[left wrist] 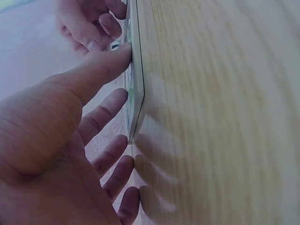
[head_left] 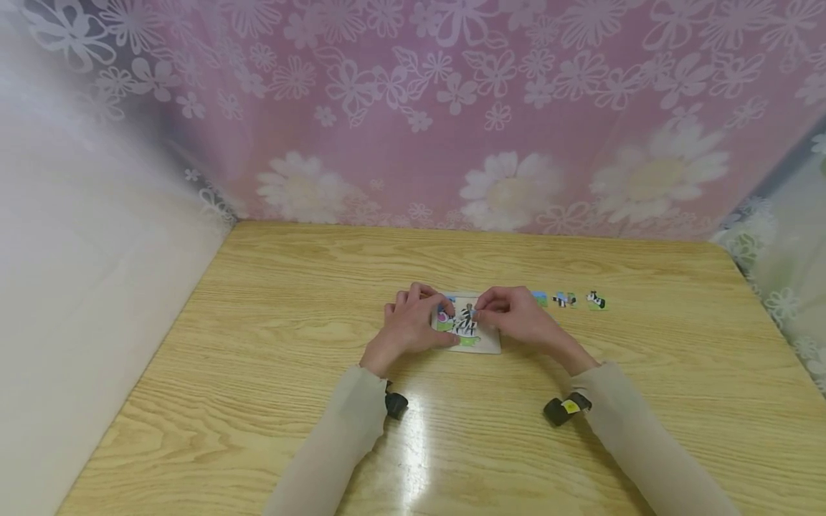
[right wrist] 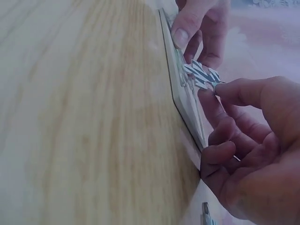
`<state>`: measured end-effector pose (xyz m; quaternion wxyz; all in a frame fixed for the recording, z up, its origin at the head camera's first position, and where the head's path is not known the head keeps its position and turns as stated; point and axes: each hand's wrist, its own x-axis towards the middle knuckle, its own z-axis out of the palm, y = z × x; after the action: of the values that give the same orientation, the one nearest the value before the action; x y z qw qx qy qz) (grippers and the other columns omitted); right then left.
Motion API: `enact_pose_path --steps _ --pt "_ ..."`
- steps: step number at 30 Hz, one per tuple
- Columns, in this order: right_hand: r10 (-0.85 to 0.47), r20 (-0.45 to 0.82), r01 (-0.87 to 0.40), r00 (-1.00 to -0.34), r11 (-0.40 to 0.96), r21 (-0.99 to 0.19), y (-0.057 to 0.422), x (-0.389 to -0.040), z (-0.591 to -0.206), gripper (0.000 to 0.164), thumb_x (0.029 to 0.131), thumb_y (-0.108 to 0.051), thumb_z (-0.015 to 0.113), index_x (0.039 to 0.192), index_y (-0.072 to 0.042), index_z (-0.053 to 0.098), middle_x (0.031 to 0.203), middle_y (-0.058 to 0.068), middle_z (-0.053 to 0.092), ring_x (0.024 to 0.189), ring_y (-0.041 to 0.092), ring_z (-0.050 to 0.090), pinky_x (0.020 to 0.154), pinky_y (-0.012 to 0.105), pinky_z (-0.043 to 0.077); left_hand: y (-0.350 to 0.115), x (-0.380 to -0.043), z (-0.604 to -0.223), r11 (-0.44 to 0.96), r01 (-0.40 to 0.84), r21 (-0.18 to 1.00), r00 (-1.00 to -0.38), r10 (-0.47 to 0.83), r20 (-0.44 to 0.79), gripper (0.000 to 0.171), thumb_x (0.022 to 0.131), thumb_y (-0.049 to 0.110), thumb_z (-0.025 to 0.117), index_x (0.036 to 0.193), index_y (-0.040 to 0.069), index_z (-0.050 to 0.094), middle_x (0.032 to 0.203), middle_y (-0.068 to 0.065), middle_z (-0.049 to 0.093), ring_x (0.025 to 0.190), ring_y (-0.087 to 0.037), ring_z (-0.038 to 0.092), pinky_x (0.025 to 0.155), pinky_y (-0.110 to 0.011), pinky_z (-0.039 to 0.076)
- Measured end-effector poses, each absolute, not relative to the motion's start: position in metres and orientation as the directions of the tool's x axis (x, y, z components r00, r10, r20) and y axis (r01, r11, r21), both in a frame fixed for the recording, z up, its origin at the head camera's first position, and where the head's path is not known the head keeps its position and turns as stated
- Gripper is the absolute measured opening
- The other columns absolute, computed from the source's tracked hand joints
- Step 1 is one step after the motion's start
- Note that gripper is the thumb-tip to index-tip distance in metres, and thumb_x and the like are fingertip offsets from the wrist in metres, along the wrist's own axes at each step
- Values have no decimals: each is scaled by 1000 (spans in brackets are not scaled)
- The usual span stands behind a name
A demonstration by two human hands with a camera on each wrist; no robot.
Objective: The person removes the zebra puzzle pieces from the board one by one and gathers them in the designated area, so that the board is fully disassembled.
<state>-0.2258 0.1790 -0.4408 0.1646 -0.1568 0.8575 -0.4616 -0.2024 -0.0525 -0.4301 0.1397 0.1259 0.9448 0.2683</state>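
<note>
A thin, pale puzzle board [head_left: 489,345] with colourful animal pictures lies on the table between both hands. My left hand [head_left: 413,321] rests over its left side. In the left wrist view its thumb presses on the board's face, the index fingertip touches it, and the other fingers spread past the edge onto the table. Between thumb and index finger, my right hand [head_left: 521,317] pinches a black-and-white striped puzzle piece [right wrist: 201,75]. That piece is tilted at the board's surface; whether it touches the board cannot be told. The right hand's other fingers are bent near the board's edge.
To the right of the board lie a green-and-blue puzzle piece [head_left: 540,298], a second small piece [head_left: 563,299] and a black-and-white animal piece [head_left: 596,300]. The wooden table [head_left: 271,301] meets a pink flowered curtain [head_left: 400,143] at the back. A black device sits at each wrist.
</note>
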Motion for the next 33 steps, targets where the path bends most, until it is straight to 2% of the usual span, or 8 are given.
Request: enact_pose_path --steps 8,17,26,33 --pt "-384 -145 -78 -912 509 -857 195 -222 -435 22 98 -29 70 107 -9 70 100 10 76 85 19 66 70 27 48 -57 -208 -434 820 185 542 -915 344 -209 39 86 51 79 116 33 64 151 -2 38 131 -33 36 100 -53 31" --pt "-318 -138 -62 -938 546 -836 222 -214 -427 26 98 -34 71 109 -10 68 99 10 75 81 21 65 64 29 50 -70 -211 -434 768 232 598 -866 443 -233 37 89 39 76 124 35 65 158 -2 35 138 -35 32 108 -60 27" --pt "-288 -109 -75 -951 560 -825 249 -208 -419 30 100 -33 68 113 -6 67 106 12 74 91 16 70 71 29 54 -74 -212 -436 752 242 613 -868 450 -211 37 89 38 77 125 34 66 158 -3 35 138 -36 33 108 -60 26" --pt "-240 -102 -64 -965 597 -799 270 -204 -421 29 99 -33 68 112 -7 68 100 7 75 86 12 69 68 27 54 -73 -212 -434 749 237 618 -868 449 -211 37 89 37 78 124 33 66 158 -3 35 138 -37 33 109 -61 26"
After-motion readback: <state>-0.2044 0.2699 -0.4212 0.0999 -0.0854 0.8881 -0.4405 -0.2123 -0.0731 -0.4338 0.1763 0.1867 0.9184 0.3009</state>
